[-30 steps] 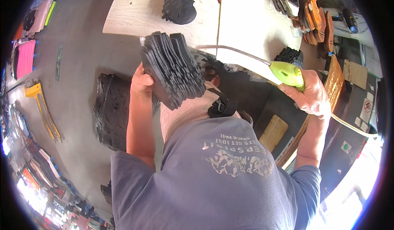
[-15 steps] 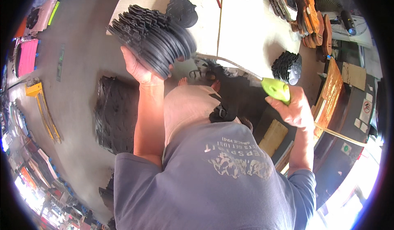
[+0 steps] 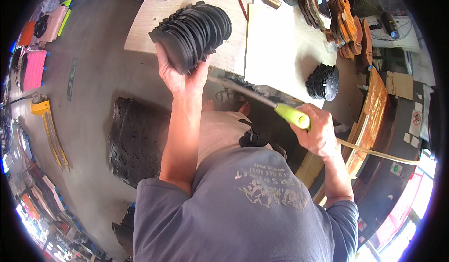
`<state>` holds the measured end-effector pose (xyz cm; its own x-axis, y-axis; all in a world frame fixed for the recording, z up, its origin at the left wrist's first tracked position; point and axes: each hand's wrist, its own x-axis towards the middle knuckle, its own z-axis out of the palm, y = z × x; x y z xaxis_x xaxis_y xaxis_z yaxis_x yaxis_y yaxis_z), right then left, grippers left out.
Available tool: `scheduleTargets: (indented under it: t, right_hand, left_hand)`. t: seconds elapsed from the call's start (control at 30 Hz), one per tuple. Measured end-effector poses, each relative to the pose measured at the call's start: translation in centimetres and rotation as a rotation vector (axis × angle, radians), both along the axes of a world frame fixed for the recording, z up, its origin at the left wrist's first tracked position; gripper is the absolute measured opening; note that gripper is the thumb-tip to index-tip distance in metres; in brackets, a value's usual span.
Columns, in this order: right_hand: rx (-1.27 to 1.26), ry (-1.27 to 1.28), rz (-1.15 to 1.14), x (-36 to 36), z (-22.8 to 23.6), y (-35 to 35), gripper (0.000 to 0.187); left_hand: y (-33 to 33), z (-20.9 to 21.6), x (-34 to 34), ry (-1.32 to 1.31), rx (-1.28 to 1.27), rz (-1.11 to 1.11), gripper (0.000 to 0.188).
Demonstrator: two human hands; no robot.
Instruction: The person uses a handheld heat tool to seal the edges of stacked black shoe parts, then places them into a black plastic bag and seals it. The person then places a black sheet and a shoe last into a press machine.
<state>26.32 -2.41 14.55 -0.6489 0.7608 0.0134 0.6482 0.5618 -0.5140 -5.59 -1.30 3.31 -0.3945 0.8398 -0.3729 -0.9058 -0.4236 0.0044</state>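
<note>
My left hand (image 3: pixel 181 77) is wrapped round the underside of a thick stack of black rubber sole pieces (image 3: pixel 191 35). The stack is held tilted, over the near left edge of the table, its layers fanned slightly apart. In my right hand (image 3: pixel 319 130) is a tool with a yellow-green handle (image 3: pixel 292 116) and a long thin metal shaft (image 3: pixel 248 93). The shaft points left, its far end blurred close beside my left wrist; I cannot make out the tip. A second stack of black sole pieces (image 3: pixel 322 82) stands at the table's right edge.
On the pale table (image 3: pixel 145 26) lie a red pencil-like stick (image 3: pixel 242 7), a small block (image 3: pixel 272 1) and a cream sheet (image 3: pixel 269 42). Brown sole shapes (image 3: pixel 345 26) and a fan (image 3: pixel 374 5) are at the far right. A black textured sheet (image 3: pixel 135 140) lies on the floor.
The held stack has turned and moved slightly right and up. My right hand has come left and down with the tool. The separate black pieces behind the stack no longer show apart.
</note>
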Motion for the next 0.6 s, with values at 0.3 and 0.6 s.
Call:
scheduleTargets:
  t: [0.3,0.6]
  right_hand:
    - [-0.008,-0.012,-0.025,1.0,-0.5,-0.5,0.020]
    - [0.011,0.009,-0.156,1.1,0.2,0.3,0.022]
  left_hand:
    - [-0.7,-0.8,-1.3,-0.125,0.483,-0.135,0.048]
    - [-1.0,0.1,-0.4,-0.059,0.205,-0.090,0.049]
